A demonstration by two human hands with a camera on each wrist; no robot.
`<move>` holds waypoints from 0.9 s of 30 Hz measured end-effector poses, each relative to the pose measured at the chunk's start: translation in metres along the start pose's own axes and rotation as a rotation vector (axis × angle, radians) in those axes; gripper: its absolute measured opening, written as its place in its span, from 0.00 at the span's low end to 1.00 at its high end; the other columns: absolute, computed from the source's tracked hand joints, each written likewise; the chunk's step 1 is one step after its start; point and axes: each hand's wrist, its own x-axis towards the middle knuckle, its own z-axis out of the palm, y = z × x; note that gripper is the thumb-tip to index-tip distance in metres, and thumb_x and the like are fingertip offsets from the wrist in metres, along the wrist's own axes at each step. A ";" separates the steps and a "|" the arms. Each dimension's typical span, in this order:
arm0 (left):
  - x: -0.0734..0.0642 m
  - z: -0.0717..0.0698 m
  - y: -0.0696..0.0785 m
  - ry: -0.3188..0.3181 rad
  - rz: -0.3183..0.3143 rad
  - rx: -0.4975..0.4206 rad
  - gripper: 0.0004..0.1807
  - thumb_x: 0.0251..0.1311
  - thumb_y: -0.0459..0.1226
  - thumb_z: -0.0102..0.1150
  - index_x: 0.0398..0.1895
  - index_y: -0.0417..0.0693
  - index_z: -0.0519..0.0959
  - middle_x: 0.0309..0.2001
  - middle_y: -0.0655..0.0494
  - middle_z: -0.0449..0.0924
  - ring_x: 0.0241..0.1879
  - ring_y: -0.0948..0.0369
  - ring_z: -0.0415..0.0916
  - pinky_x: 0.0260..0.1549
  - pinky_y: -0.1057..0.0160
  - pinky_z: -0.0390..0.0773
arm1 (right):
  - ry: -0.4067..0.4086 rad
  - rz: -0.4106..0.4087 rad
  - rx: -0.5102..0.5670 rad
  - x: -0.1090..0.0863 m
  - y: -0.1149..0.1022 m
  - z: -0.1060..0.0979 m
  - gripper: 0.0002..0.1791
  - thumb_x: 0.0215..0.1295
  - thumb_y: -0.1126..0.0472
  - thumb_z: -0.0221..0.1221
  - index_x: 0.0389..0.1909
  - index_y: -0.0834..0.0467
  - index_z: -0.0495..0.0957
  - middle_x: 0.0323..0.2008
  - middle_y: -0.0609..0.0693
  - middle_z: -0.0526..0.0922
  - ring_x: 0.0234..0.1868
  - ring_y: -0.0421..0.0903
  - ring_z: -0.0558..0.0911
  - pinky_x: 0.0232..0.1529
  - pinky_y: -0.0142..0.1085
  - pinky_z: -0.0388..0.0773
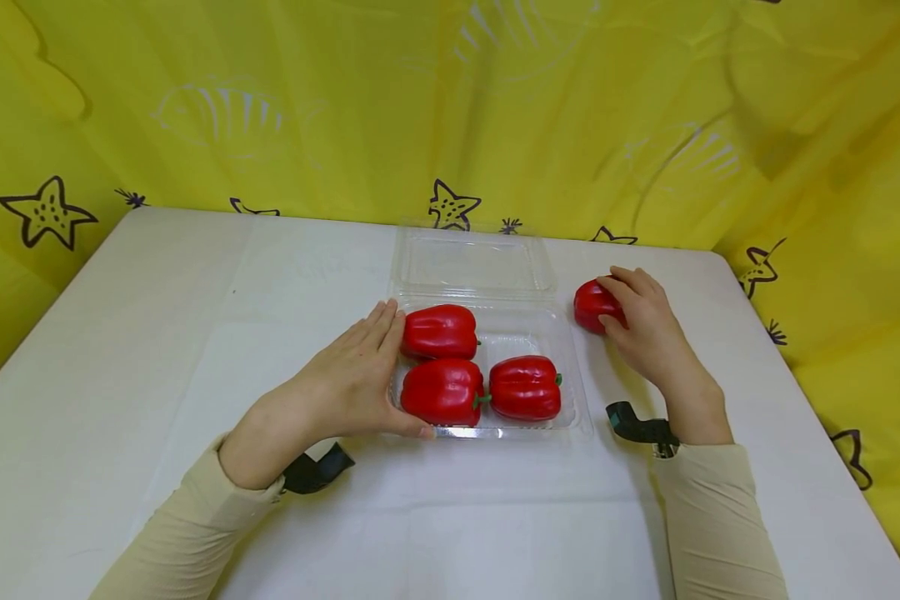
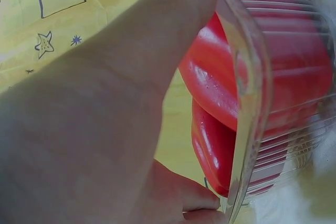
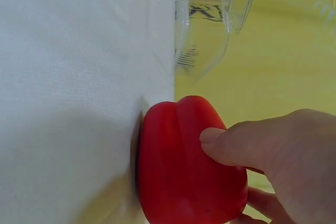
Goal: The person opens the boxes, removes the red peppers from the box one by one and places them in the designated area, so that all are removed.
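Note:
A clear plastic clamshell container (image 1: 525, 343) stands on the table with several red bell peppers around it; a front-left pepper (image 1: 441, 392), a back-left pepper (image 1: 440, 332) and a front-right pepper (image 1: 525, 388) lie inside. My left hand (image 1: 352, 375) rests along the container's left side, fingers straight, thumb extended at the front rim. In the left wrist view, that thumb and the fingers (image 2: 197, 192) touch the rim. Right of the container, my right hand (image 1: 641, 321) grips another red bell pepper (image 3: 184, 166) from above, thumb on its near side; the pepper appears to be on the table.
The container's hinged lid (image 1: 472, 262) lies folded back behind it, toward the table's far edge. A white cloth covers the table (image 1: 105, 417). Yellow patterned curtain (image 1: 375, 108) hangs behind and at both sides. A black wrist camera mount (image 1: 637, 425) juts beside the right wrist.

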 end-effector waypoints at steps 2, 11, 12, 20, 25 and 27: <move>0.000 0.000 0.000 -0.001 -0.001 -0.001 0.72 0.39 0.68 0.70 0.77 0.33 0.47 0.79 0.38 0.42 0.79 0.43 0.39 0.75 0.44 0.53 | 0.002 -0.004 0.002 0.000 0.000 0.001 0.25 0.58 0.76 0.60 0.59 0.71 0.72 0.64 0.72 0.67 0.68 0.72 0.60 0.68 0.68 0.60; 0.000 0.000 0.000 0.004 0.001 -0.001 0.73 0.39 0.69 0.69 0.77 0.32 0.47 0.79 0.37 0.42 0.79 0.42 0.39 0.75 0.44 0.53 | 0.014 0.040 -0.014 0.001 -0.001 0.003 0.23 0.57 0.78 0.59 0.56 0.70 0.74 0.67 0.69 0.66 0.73 0.71 0.55 0.65 0.68 0.64; 0.000 0.000 0.000 0.003 0.001 -0.002 0.73 0.39 0.69 0.69 0.77 0.32 0.47 0.79 0.37 0.42 0.79 0.42 0.39 0.75 0.44 0.53 | 0.006 0.047 -0.017 0.000 0.000 0.003 0.24 0.58 0.77 0.59 0.57 0.69 0.74 0.68 0.69 0.65 0.73 0.71 0.54 0.64 0.68 0.65; 0.000 0.000 0.000 0.002 0.001 -0.007 0.73 0.38 0.69 0.70 0.77 0.32 0.47 0.79 0.38 0.42 0.79 0.43 0.39 0.75 0.44 0.54 | -0.019 0.053 0.005 0.000 0.001 0.002 0.20 0.58 0.78 0.56 0.53 0.68 0.73 0.69 0.71 0.63 0.74 0.72 0.51 0.63 0.70 0.63; 0.000 0.000 0.000 -0.001 -0.002 -0.010 0.73 0.38 0.69 0.70 0.77 0.32 0.46 0.79 0.38 0.41 0.79 0.43 0.39 0.75 0.45 0.53 | -0.026 0.058 0.018 0.000 0.002 0.002 0.18 0.57 0.80 0.54 0.49 0.68 0.73 0.69 0.71 0.63 0.74 0.72 0.50 0.66 0.70 0.60; 0.000 0.000 0.000 -0.002 -0.003 -0.014 0.73 0.38 0.69 0.70 0.77 0.32 0.46 0.79 0.38 0.41 0.79 0.43 0.39 0.75 0.45 0.53 | -0.032 0.061 0.015 -0.001 0.001 0.000 0.18 0.58 0.79 0.55 0.50 0.68 0.73 0.70 0.71 0.62 0.75 0.72 0.49 0.67 0.70 0.58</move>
